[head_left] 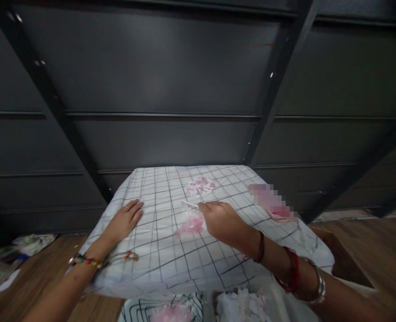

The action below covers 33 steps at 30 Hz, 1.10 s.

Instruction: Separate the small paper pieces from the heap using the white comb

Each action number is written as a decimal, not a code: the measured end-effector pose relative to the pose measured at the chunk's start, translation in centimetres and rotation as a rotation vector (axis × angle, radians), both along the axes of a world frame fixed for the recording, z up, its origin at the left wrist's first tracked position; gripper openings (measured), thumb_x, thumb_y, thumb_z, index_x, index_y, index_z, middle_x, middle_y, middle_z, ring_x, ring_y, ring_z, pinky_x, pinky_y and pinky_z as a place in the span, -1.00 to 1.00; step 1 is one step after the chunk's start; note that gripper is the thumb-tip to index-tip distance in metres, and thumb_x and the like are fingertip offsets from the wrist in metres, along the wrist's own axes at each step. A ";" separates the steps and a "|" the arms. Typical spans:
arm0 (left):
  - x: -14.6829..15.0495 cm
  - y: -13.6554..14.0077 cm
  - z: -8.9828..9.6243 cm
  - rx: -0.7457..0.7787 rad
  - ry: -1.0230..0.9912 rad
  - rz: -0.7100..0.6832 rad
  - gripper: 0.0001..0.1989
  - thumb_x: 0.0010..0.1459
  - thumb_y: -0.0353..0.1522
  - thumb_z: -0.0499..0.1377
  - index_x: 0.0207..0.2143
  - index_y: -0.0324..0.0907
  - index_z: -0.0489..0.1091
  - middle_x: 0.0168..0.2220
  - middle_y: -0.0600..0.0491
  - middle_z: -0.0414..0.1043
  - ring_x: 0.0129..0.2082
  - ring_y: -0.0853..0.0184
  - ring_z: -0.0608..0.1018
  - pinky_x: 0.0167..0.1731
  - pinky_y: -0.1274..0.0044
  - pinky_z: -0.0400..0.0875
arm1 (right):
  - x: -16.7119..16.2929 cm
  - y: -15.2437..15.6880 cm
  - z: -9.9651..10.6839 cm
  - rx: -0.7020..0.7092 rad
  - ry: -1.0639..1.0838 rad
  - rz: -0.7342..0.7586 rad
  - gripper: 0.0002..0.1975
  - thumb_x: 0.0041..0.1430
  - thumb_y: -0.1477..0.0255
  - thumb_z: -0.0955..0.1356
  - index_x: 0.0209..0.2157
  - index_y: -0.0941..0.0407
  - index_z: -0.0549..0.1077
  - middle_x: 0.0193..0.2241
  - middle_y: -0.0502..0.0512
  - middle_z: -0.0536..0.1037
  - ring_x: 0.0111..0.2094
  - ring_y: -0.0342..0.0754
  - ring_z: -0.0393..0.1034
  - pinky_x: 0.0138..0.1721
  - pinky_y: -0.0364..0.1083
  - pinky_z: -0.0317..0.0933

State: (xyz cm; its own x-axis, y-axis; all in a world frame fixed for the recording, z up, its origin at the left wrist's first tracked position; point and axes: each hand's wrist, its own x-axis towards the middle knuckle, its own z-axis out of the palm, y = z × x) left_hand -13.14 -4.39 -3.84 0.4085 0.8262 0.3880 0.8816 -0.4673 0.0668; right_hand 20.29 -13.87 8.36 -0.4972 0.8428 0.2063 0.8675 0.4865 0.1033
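My left hand (126,219) lies flat on the left part of the white checked cloth (164,250), its fingers loosely stretched and nothing in them. A beaded bracelet with a dangling cord (127,256) hangs from that wrist onto the cloth. Over the middle of the table, my right hand (223,221) is closed on a thin white card-like piece (190,206). Right beside and below it is a cluster of pink, partly see-through pieces (193,225); whether they touch the card is too blurred to tell. Farther back lies a pile of small pink-and-white pieces (200,186).
A blurred-out pink flat object (273,203) rests at the table's right side. At the near edge stand a patterned tray (134,311) with pink pieces and a clear container (278,304) of white pieces. Dark metal panels (164,71) rise behind the table.
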 end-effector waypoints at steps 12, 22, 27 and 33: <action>0.0 -0.1 0.2 -0.008 -0.013 0.026 -0.47 0.27 -0.14 -0.22 -0.02 -0.26 0.35 0.03 -0.11 0.37 0.08 0.13 0.34 0.06 0.26 0.21 | -2.5 5.5 0.3 0.020 0.098 0.275 -0.64 0.02 0.75 0.16 -0.24 0.16 0.42 -0.33 0.09 0.53 -0.27 -0.11 0.35 -0.23 -0.12 0.11; 0.0 0.0 0.0 -0.008 -0.036 0.033 -0.48 0.28 -0.14 -0.21 0.00 -0.25 0.35 0.05 -0.13 0.34 0.09 0.10 0.33 0.05 0.25 0.22 | 2.3 5.7 -0.8 0.031 0.208 0.451 -0.59 -0.03 0.75 0.16 -0.21 0.14 0.44 -0.32 0.04 0.54 -0.24 -0.12 0.37 -0.14 -0.11 0.15; 0.2 -0.1 0.2 -0.013 -0.034 0.036 -0.43 0.28 -0.13 -0.23 -0.01 -0.32 0.35 0.06 -0.19 0.33 0.07 0.08 0.34 0.06 0.24 0.21 | 2.6 6.5 -1.0 0.147 0.270 0.315 -0.54 -0.01 0.77 0.13 -0.14 0.18 0.42 -0.22 0.13 0.52 -0.14 -0.08 0.35 -0.06 -0.05 0.13; 0.3 -0.3 0.4 -0.015 -0.028 0.045 -0.44 0.28 -0.13 -0.23 -0.01 -0.30 0.36 0.05 -0.17 0.33 0.07 0.10 0.34 0.06 0.27 0.21 | 0.9 7.0 -2.5 0.122 0.239 0.340 -0.59 -0.01 0.77 0.13 -0.20 0.22 0.43 -0.31 0.14 0.54 -0.25 -0.09 0.37 -0.16 -0.08 0.17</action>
State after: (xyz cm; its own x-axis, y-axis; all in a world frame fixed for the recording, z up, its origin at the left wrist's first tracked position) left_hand -12.84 -4.72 -3.48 0.3601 0.8493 0.3861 0.8993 -0.4261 0.0985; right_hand 21.17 -6.87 5.86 -0.6685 0.6017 0.4371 0.6666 0.7454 -0.0067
